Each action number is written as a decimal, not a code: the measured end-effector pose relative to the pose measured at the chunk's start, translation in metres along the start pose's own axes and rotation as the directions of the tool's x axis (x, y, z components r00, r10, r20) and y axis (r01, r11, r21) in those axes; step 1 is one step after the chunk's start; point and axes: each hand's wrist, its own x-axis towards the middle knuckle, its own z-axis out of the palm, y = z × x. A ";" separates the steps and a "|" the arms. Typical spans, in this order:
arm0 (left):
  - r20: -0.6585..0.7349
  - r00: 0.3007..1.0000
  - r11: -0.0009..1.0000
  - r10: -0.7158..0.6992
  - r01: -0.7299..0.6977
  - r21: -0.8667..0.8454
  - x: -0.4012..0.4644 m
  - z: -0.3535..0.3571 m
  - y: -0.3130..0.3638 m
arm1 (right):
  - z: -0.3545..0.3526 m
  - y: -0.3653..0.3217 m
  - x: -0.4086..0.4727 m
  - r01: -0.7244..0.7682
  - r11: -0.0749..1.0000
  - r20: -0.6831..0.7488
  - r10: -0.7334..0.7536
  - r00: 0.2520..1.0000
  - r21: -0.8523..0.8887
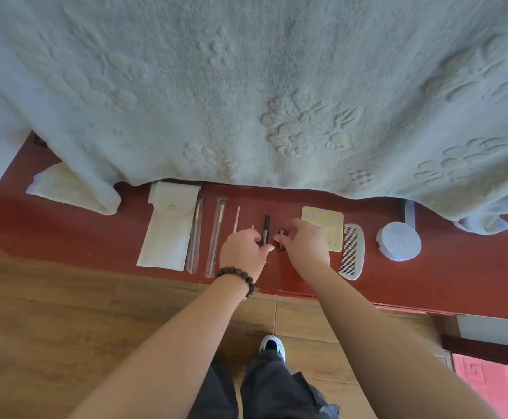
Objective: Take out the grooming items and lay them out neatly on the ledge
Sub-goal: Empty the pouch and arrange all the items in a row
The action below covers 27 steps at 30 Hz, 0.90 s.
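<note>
On the red ledge (65, 237) lie a white pouch (165, 237), two wrapped brushes (196, 231) (218, 234), a thin pale stick (237, 220), a dark pen-like tube (266, 226), a small dark tube (282, 240), a yellow flowered square (325, 220), a grey comb (351, 252) and a round pale compact (399, 241). My left hand (242, 254) rests with fingertips on the lower end of the dark pen-like tube. My right hand (302, 241) pinches the small dark tube on the ledge.
A pale blue blanket (261, 86) hangs over the back of the ledge. A folded cream cloth (62, 186) lies at the left. Wooden floor (50, 328) lies below, with my shoe (272, 344) and a pink mat (494, 385) at the lower right.
</note>
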 end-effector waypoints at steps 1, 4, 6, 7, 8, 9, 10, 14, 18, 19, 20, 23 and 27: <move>0.000 1.000 1.000 0.005 -0.005 -0.004 -0.002 -0.002 0.001 | -0.002 0.000 -0.001 0.007 1.000 0.001 -0.007 1.000 0.001; -0.013 1.000 1.000 0.029 -0.029 -0.006 -0.010 -0.010 0.004 | -0.010 0.001 -0.008 0.061 0.998 -0.015 -0.061 0.998 -0.010; -0.027 0.998 0.999 0.052 -0.052 0.003 -0.016 -0.015 0.006 | -0.016 0.003 -0.015 0.107 0.994 -0.038 -0.107 0.993 0.001; -0.036 0.997 0.998 0.067 -0.066 0.016 -0.019 -0.017 0.006 | -0.019 0.005 -0.018 0.124 0.992 -0.052 -0.124 0.991 0.005; -0.054 0.995 0.996 0.086 -0.084 0.039 -0.023 -0.019 0.008 | -0.023 0.007 -0.023 0.145 0.989 -0.064 -0.145 0.987 0.005; -0.075 0.991 0.992 0.107 -0.102 0.067 -0.028 -0.021 0.009 | -0.028 0.010 -0.028 0.163 0.987 -0.070 -0.163 0.984 -0.004; -0.095 0.987 0.988 0.131 -0.123 0.089 -0.031 -0.023 0.011 | -0.033 0.013 -0.032 0.180 0.984 -0.073 -0.180 0.981 -0.018; -0.132 0.958 0.959 0.254 -0.232 0.161 -0.048 -0.027 0.019 | -0.048 0.031 -0.050 0.179 0.983 -0.116 -0.182 0.976 -0.037; -0.099 0.941 0.933 0.325 -0.302 0.194 -0.060 -0.027 0.027 | -0.057 0.051 -0.071 0.122 0.992 -0.176 -0.124 0.976 -0.023; -0.085 0.939 0.929 0.333 -0.312 0.197 -0.061 -0.026 0.028 | -0.058 0.055 -0.076 0.113 0.993 -0.192 -0.116 0.975 -0.028; -0.073 0.937 0.925 0.343 -0.323 0.199 -0.063 -0.024 0.029 | -0.059 0.060 -0.080 0.098 0.995 -0.207 -0.102 0.973 -0.029; -0.044 0.921 0.910 0.386 -0.373 0.180 -0.067 -0.020 0.032 | -0.061 0.073 -0.098 0.039 0.999 -0.258 -0.042 0.965 -0.015; -0.007 0.902 0.891 0.431 -0.424 0.163 -0.070 -0.008 0.037 | -0.067 0.095 -0.120 -0.027 1.000 -0.274 0.022 0.961 -0.012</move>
